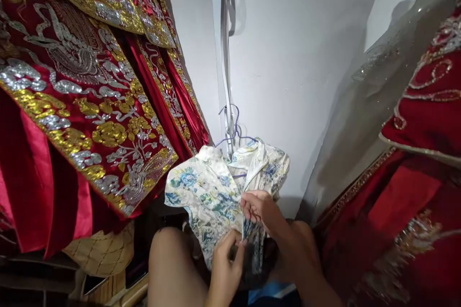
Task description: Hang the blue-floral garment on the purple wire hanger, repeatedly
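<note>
A small white dress with blue and green flowers (pixel 211 192) hangs on a purple wire hanger (pixel 235 127) in front of the white wall. My left hand (pixel 225 264) pinches the left front edge of the dress low down. My right hand (pixel 261 208) grips the right front edge a little higher, fingers closed on the cloth. The two hands hold the opening of the dress together at its middle. The lower part of the dress is hidden behind my hands.
Red garments with heavy gold and silver embroidery (pixel 82 105) hang close on the left. More red embroidered cloth (pixel 414 192) under clear plastic (pixel 382 81) hangs on the right. A grey strap (pixel 226 33) hangs down the wall (pixel 295 57). A quilted gold item (pixel 103 249) lies lower left.
</note>
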Available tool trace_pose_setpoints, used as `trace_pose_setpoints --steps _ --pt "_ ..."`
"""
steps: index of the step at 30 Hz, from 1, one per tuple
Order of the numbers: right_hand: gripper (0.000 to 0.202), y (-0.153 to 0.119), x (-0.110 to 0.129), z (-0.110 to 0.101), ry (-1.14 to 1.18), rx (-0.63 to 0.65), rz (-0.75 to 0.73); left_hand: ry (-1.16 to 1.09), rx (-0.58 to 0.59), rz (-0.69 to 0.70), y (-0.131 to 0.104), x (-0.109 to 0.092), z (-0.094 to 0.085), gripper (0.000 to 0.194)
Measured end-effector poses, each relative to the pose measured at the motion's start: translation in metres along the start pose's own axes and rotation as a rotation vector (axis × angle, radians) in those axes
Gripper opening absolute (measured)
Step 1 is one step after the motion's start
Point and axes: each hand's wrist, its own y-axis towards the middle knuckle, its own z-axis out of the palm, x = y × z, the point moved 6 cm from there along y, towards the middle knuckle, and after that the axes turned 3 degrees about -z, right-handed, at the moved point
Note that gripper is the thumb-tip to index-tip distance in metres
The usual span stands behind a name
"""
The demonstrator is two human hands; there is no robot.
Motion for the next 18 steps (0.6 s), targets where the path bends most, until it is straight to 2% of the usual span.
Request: trace_pose_setpoints --steps 3,5,9,11,14,18 --pt "0.035 0.021 0.016 -0.003 0.007 0.038 -0.036 0.027 0.031 0.034 0.005 0.014 0.003 0.027" --pt "0.037 0.036 0.034 -0.005 0.018 0.045 -0.076 0.036 0.046 0.086 0.007 0.014 0.003 0.028" --pt "0.028 0.058 0.080 -0.008 0.080 0.015 -0.212 0.074 0.051 0.100 0.005 -0.002 -0.008 0.026" --pt "0.023 0.063 0.095 -0.012 0.171 -0.045 -0.259 0.090 0.054 0.082 0.000 -0.010 -0.014 0.024" --pt "0.019 0.059 0.105 -0.013 0.285 -0.068 -0.297 0.093 0.077 0.058 -0.008 -0.011 -0.014 0.022" --pt "0.024 0.033 0.106 -0.006 0.172 -0.043 -0.336 0.026 0.071 0.053 0.000 -0.015 -0.013 0.017"
